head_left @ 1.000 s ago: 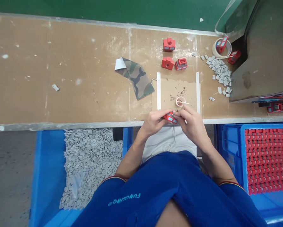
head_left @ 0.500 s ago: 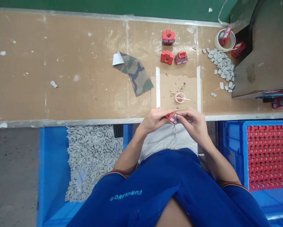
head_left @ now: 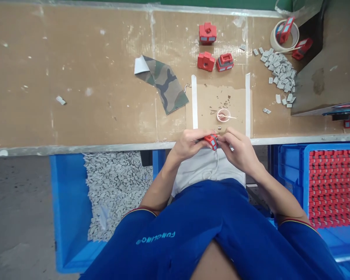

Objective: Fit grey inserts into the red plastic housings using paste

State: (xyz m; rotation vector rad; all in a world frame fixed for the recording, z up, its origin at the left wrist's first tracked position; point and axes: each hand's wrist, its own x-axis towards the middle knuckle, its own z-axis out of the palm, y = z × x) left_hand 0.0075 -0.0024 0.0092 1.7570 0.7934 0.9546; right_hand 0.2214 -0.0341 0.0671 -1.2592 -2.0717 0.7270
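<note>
Nearest, at the table's front edge, the left hand [head_left: 189, 144] grips a small red block [head_left: 211, 141], its fingers curled round the block's near side. The right hand [head_left: 239, 151] is closed in a pinch at the block's right end; whether those fingers hold anything smaller is too hidden to tell. The block is held up off the table, just over the metal edge strip [head_left: 75, 149]. Keeping both wrists low and close together would likely steady such fine handwork.

Just ahead lies a cardboard sheet [head_left: 204, 112] between two white tape strips [head_left: 194, 102], with a small white cup [head_left: 223, 115] holding a thin stick, a tiny metal bit [head_left: 219, 128], and dark crumbs. The cup stands near the right fingers, so a careless forward move could tip it.

Below the edge, a blue bin [head_left: 71, 206] of gray pieces sits to the left and a blue crate [head_left: 291, 175] of red blocks to the right, with the arms passing between them. Farther on stand three red blocks [head_left: 205, 61], a camouflage cloth [head_left: 163, 83], a gray pile [head_left: 278, 74], and a tape roll [head_left: 280, 37].
</note>
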